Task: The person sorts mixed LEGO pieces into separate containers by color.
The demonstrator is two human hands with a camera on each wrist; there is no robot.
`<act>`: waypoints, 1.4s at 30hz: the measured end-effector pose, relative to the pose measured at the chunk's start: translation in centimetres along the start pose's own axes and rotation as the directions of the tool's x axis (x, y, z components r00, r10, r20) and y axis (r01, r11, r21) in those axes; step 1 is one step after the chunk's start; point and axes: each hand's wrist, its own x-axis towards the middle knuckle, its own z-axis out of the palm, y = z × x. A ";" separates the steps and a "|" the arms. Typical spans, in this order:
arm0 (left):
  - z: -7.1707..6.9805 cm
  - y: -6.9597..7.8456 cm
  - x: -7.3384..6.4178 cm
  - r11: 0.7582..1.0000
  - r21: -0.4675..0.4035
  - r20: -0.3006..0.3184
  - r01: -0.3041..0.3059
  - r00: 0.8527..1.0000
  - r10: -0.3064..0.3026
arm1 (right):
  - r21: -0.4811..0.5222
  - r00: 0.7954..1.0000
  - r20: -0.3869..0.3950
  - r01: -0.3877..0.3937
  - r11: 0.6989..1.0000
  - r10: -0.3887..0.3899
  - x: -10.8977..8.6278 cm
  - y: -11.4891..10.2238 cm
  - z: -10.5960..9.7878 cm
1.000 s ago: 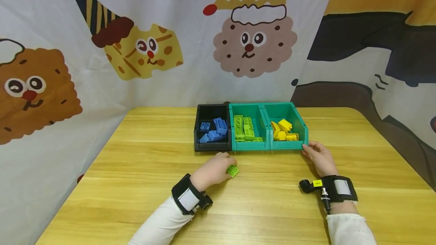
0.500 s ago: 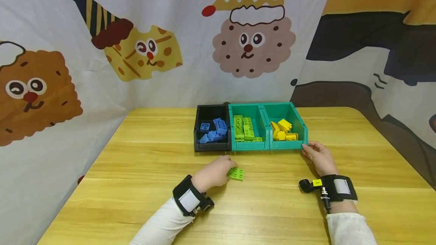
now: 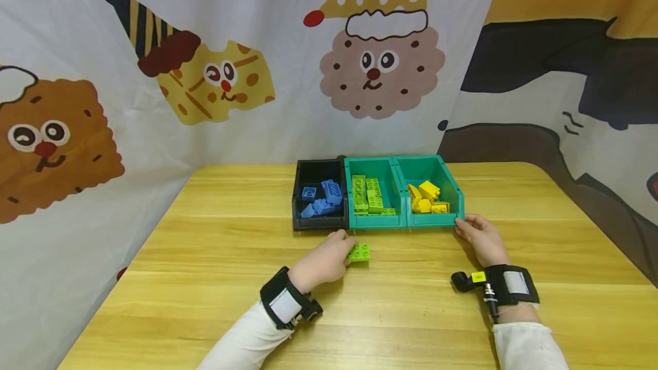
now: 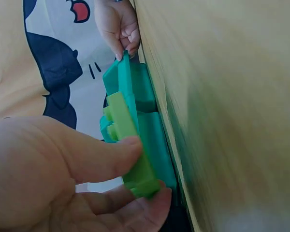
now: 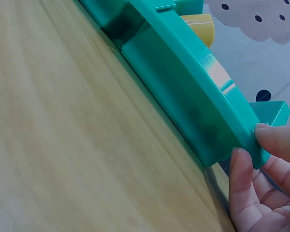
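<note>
My left hand (image 3: pixel 323 261) pinches a lime-green toy building brick (image 3: pixel 360 252) between thumb and fingers, just in front of the bins. In the left wrist view the brick (image 4: pixel 135 154) is tilted, its studs toward the left, with the thumb on one side and fingertips under its lower end. My right hand (image 3: pixel 483 238) grips the front right corner of the right-hand teal bin (image 3: pixel 434 220). The right wrist view has the thumb on top of that corner of the bin (image 5: pixel 183 92) and fingers (image 5: pixel 241 179) curled below it.
Left of the right-hand bin, which holds yellow bricks (image 3: pixel 429 190), stand a teal bin (image 3: pixel 377 221) of green bricks (image 3: pixel 374 194) and a black bin (image 3: pixel 320 223) of blue bricks (image 3: pixel 332 192). They sit side by side on a wooden table (image 3: pixel 411 313) before a cartoon-printed cloth (image 3: pixel 293 90).
The brick has turned in my left hand, showing more of its studded top, and shifted slightly right and toward the bins. My right hand stays at the bin's corner.
</note>
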 end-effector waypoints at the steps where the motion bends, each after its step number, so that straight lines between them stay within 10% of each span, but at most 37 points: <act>1: 0.0 0.0 0.0 1.000 -0.010 -0.013 -0.002 1.000 0.002 | 0.003 1.000 0.001 0.001 1.000 -0.001 0.0 0.0 0.0; 9: -0.9 0.7 0.9 0.998 -0.053 -0.114 -0.041 0.993 0.034 | -0.020 1.000 0.004 0.007 1.000 -0.007 0.1 0.0 0.0; 18: -3.4 1.5 2.8 0.995 -0.026 -0.295 -0.100 0.951 0.088 | -0.051 1.000 -0.005 -0.011 0.999 0.010 0.1 0.2 0.1; 28: -5.4 0.8 6.6 0.993 -0.121 -0.428 0.012 0.902 -0.063 | -0.036 1.000 -0.006 0.004 0.999 -0.004 0.1 0.2 0.0; 35: -5.2 0.5 8.7 0.996 -0.075 -0.408 0.055 0.909 -0.081 | -0.035 1.000 -0.008 0.004 0.999 -0.005 0.1 0.3 0.0; 42: -4.3 0.2 10.3 0.978 0.197 -0.319 0.069 0.948 -0.003 | -0.025 1.000 -0.004 0.005 1.000 -0.005 0.2 0.2 0.1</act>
